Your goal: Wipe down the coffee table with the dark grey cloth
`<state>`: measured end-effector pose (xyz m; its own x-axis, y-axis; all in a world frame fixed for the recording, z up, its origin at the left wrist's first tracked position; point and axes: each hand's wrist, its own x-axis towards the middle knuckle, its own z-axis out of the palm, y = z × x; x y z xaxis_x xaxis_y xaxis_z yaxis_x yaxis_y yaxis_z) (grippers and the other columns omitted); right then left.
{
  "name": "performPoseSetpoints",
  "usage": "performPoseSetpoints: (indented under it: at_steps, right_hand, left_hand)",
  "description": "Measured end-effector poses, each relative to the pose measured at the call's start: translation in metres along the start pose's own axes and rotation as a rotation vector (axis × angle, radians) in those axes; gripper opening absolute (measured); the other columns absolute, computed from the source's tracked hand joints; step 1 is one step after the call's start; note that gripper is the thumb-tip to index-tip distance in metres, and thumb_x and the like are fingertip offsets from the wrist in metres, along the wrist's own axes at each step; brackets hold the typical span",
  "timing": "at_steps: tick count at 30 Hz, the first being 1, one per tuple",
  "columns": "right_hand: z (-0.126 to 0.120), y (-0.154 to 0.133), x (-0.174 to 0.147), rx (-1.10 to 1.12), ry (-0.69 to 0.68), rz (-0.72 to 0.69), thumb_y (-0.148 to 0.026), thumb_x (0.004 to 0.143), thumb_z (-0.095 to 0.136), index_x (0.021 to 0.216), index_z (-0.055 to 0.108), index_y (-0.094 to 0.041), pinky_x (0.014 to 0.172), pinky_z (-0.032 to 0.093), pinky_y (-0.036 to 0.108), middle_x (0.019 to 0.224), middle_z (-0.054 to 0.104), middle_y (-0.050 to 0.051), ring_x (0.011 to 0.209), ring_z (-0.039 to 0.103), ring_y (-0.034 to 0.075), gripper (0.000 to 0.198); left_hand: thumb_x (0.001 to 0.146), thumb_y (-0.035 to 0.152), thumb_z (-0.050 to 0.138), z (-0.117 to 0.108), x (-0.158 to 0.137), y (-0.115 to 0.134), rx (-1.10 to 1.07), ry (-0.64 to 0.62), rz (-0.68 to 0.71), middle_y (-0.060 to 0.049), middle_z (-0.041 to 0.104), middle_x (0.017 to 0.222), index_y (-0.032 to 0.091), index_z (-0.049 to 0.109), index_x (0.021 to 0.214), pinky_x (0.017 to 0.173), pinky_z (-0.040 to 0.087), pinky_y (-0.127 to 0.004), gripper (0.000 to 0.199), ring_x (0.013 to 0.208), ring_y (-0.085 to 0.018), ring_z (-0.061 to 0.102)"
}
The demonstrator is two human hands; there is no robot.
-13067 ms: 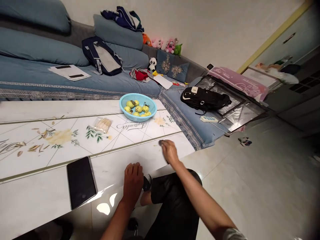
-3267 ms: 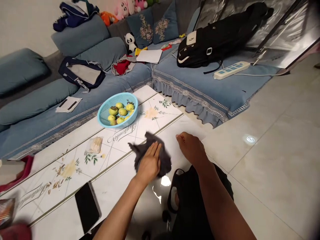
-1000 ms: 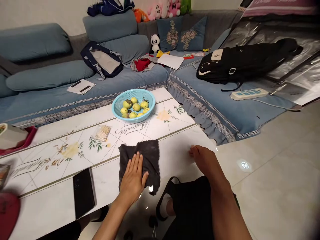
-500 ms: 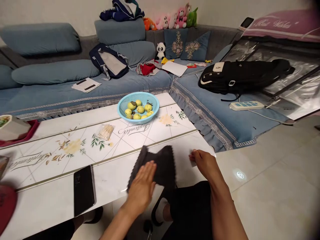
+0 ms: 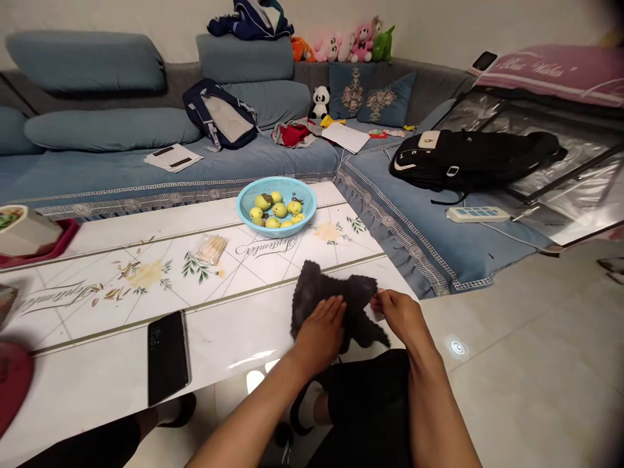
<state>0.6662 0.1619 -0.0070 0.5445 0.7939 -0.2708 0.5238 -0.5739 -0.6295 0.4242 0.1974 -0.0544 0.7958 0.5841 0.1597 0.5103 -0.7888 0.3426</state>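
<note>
A dark grey cloth (image 5: 308,294) with scalloped edges lies bunched near the front right of the white patterned table (image 5: 224,331). My left hand (image 5: 319,335) rests flat on it, fingers stretched out and pressing down. Just right of the cloth, at the table's edge, my right hand (image 5: 402,315) is closed in a pinch. Something small and pale shows under its fingertips, too little to name. One corner of the cloth reaches up to these fingertips; whether they grip it is unclear.
A blue basket (image 5: 275,230) of yellow-green fruit stands at the back of the table. Around it are a bag of toothpicks (image 5: 212,249), a black phone (image 5: 168,357), scattered shells or peelings (image 5: 114,294), a planter (image 5: 29,231) and a red object (image 5: 12,387). A blue sofa (image 5: 121,179) lies behind.
My left hand has slid right across the table, pushing the cloth along and bunching it against my right hand. The right hand has stayed nearly in place, still pinched.
</note>
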Motion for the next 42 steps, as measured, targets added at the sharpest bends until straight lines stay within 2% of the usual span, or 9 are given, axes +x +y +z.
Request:
performPoseSetpoints:
  at_steps: [3, 5, 13, 20, 27, 29, 35, 37, 42]
  right_hand:
    - [-0.001, -0.005, -0.004, -0.062, -0.001, -0.024, -0.043, 0.109, 0.043, 0.092, 0.077, -0.025, 0.088, 0.049, 0.033, 0.098, 0.085, 0.005, 0.098, 0.076, 0.024, 0.042]
    - [-0.003, -0.011, -0.007, -0.131, -0.007, -0.045, -0.041, 0.109, 0.042, 0.09, 0.077, -0.024, 0.087, 0.047, 0.033, 0.1, 0.085, 0.005, 0.099, 0.075, 0.025, 0.043]
    - [-0.005, -0.025, -0.014, -0.242, -0.001, -0.044, -0.043, 0.111, 0.041, 0.093, 0.077, -0.023, 0.084, 0.045, 0.033, 0.104, 0.084, 0.007, 0.103, 0.074, 0.026, 0.045]
    - [-0.007, -0.029, -0.016, -0.273, -0.013, -0.044, -0.043, 0.11, 0.041, 0.092, 0.079, -0.024, 0.08, 0.044, 0.033, 0.102, 0.083, 0.009, 0.096, 0.073, 0.026, 0.047]
    - [-0.005, -0.04, -0.019, -0.338, -0.002, -0.036, -0.042, 0.111, 0.043, 0.096, 0.081, -0.023, 0.079, 0.045, 0.032, 0.098, 0.083, 0.011, 0.097, 0.074, 0.027, 0.045]
    - [-0.004, -0.041, -0.019, -0.341, 0.01, -0.036, -0.041, 0.111, 0.043, 0.096, 0.081, -0.023, 0.079, 0.046, 0.032, 0.099, 0.083, 0.011, 0.098, 0.075, 0.028, 0.045]
    - [-0.004, -0.039, -0.017, -0.36, -0.02, -0.047, -0.043, 0.112, 0.038, 0.097, 0.078, -0.023, 0.081, 0.044, 0.034, 0.105, 0.083, 0.011, 0.101, 0.074, 0.029, 0.047]
    - [-0.005, -0.038, -0.018, -0.359, -0.027, -0.052, -0.043, 0.112, 0.036, 0.097, 0.076, -0.023, 0.081, 0.043, 0.035, 0.106, 0.082, 0.011, 0.102, 0.074, 0.03, 0.047]
    - [-0.004, -0.042, -0.021, -0.374, -0.014, -0.043, -0.042, 0.112, 0.039, 0.098, 0.078, -0.022, 0.079, 0.043, 0.033, 0.103, 0.082, 0.011, 0.098, 0.074, 0.028, 0.046]
  left_hand:
    - [0.109, 0.022, 0.043, -0.019, -0.092, -0.026, 0.092, 0.109, -0.196, -0.014, 0.044, 0.172, 0.012, 0.041, 0.166, 0.132, 0.041, -0.05, 0.058, 0.16, -0.026, 0.042]
    - [0.11, 0.023, 0.043, -0.032, -0.116, -0.042, 0.15, 0.144, -0.262, -0.016, 0.044, 0.172, 0.012, 0.039, 0.167, 0.129, 0.045, -0.052, 0.058, 0.16, -0.027, 0.043]
    - [0.109, 0.025, 0.045, -0.025, 0.028, -0.033, 0.024, -0.032, -0.118, -0.017, 0.045, 0.171, 0.007, 0.051, 0.16, 0.133, 0.039, -0.049, 0.055, 0.16, -0.03, 0.042]
    - [0.111, 0.025, 0.041, -0.032, -0.082, -0.027, 0.088, 0.079, -0.144, -0.017, 0.05, 0.168, 0.01, 0.049, 0.16, 0.127, 0.049, -0.046, 0.052, 0.159, -0.028, 0.045]
    - [0.106, 0.026, 0.047, -0.043, 0.054, -0.043, 0.025, -0.068, -0.121, -0.022, 0.054, 0.163, 0.002, 0.056, 0.152, 0.131, 0.042, -0.047, 0.053, 0.155, -0.034, 0.048]
    - [0.105, 0.023, 0.047, -0.049, 0.051, -0.046, 0.006, -0.054, -0.076, -0.02, 0.059, 0.158, 0.006, 0.06, 0.148, 0.128, 0.046, -0.046, 0.047, 0.151, -0.032, 0.052]
    - [0.109, 0.019, 0.039, -0.055, -0.061, -0.052, 0.002, 0.016, -0.056, -0.016, 0.064, 0.148, 0.015, 0.057, 0.149, 0.119, 0.055, -0.047, 0.044, 0.142, -0.03, 0.058]
    - [0.108, 0.019, 0.04, -0.049, -0.045, -0.055, 0.028, 0.021, -0.052, -0.016, 0.062, 0.151, 0.015, 0.056, 0.15, 0.121, 0.053, -0.049, 0.045, 0.144, -0.031, 0.056]
    - [0.101, 0.018, 0.05, -0.038, 0.063, -0.057, 0.099, -0.012, -0.042, -0.018, 0.06, 0.153, 0.012, 0.06, 0.143, 0.119, 0.051, -0.05, 0.043, 0.142, -0.034, 0.055]
